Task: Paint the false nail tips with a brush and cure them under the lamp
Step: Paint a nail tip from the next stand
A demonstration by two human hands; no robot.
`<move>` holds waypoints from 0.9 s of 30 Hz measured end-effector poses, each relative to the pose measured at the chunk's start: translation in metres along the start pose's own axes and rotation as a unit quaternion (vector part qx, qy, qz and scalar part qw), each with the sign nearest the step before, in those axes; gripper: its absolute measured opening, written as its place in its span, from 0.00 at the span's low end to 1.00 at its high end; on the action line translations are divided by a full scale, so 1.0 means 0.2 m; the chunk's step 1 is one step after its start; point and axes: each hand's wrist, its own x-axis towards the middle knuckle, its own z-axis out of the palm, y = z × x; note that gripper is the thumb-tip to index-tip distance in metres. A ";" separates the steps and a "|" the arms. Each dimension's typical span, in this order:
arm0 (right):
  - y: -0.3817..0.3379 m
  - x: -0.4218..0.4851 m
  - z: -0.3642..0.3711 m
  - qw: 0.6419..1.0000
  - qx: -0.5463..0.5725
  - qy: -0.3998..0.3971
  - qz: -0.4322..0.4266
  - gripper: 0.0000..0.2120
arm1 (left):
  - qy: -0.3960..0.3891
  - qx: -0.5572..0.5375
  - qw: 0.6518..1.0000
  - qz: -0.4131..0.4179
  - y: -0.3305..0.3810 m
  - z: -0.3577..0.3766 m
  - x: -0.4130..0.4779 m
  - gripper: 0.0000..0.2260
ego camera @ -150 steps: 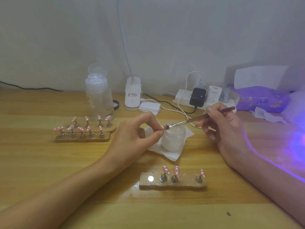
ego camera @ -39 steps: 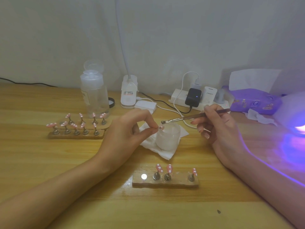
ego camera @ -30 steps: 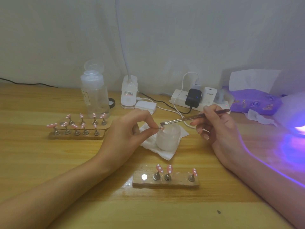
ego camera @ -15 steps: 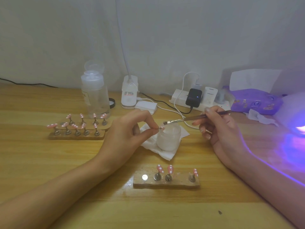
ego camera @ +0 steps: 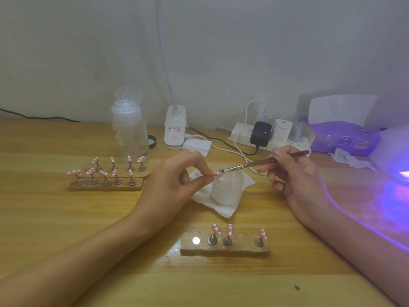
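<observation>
Work proceeds at a wooden table [ego camera: 66,218], curing lamp [ego camera: 396,149] glowing violet well right of the grip. Left hand [ego camera: 174,185] and right hand [ego camera: 296,180] meet just above a frosted jar [ego camera: 226,192]. Nearer than the pinch, a holder block [ego camera: 242,247] carries three dotted tips [ego camera: 229,229]. Right fingers curl round the brush [ego camera: 254,165] pen-fashion, bristles touching the pink false nail tip [ego camera: 217,174] pinched between left thumb and forefinger. Feather-light, stiff and probably wet, it is best held by its base, never the painted face.

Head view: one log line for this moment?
left hand pinches nail tip | right hand holds brush, bristles at nail tip | above white jar | curing lamp lit
</observation>
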 end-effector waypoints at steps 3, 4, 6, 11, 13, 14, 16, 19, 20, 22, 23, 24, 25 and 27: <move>-0.01 0.00 0.00 1.000 0.018 -0.015 -0.010 0.09 | -0.002 -0.001 1.000 0.001 0.00 0.00 0.00 0.06; -0.01 -0.01 0.01 1.000 0.011 -0.027 -0.013 0.09 | -0.004 -0.001 1.000 0.001 0.00 0.00 0.00 0.05; 0.00 -0.01 0.01 1.000 -0.007 -0.026 -0.012 0.10 | -0.007 -0.002 1.000 0.000 0.00 0.00 0.00 0.05; -0.01 0.00 0.00 1.000 0.020 -0.004 -0.007 0.10 | -0.020 -0.002 1.000 -0.007 0.01 0.00 0.00 0.04; -0.01 -0.01 0.01 1.000 0.001 -0.021 -0.011 0.10 | -0.022 -0.011 1.000 -0.012 0.01 0.00 0.00 0.05; 0.00 -0.01 0.01 1.000 -0.009 -0.017 -0.010 0.10 | -0.023 -0.014 1.000 -0.014 0.01 0.00 0.00 0.05; 0.00 0.00 0.00 1.000 -0.010 0.006 -0.005 0.11 | -0.024 -0.018 0.999 -0.016 0.02 0.00 0.00 0.05; -0.01 0.00 0.00 1.000 0.013 0.002 -0.017 0.10 | -0.029 -0.018 0.999 -0.020 0.02 0.01 0.00 0.04; -0.01 0.00 0.01 1.000 0.009 -0.012 -0.021 0.09 | -0.029 -0.017 0.999 -0.019 0.02 0.01 0.00 0.04; 0.00 -0.01 0.01 1.000 -0.011 -0.020 -0.021 0.09 | -0.028 -0.016 0.999 -0.018 0.02 0.01 0.00 0.04; 0.00 0.00 0.01 1.000 -0.016 -0.012 -0.018 0.10 | -0.028 -0.016 0.999 -0.018 0.02 0.01 0.00 0.04; 0.01 0.00 0.00 1.000 -0.015 -0.001 -0.016 0.11 | -0.028 -0.016 0.999 -0.018 0.02 0.01 0.00 0.04; 0.01 0.00 -0.01 1.000 -0.006 0.007 -0.017 0.11 | -0.029 -0.015 0.999 -0.017 0.02 0.01 0.00 0.04; 0.00 0.00 0.00 1.000 0.013 0.002 -0.022 0.11 | -0.032 -0.008 0.999 -0.018 0.02 0.01 0.00 0.04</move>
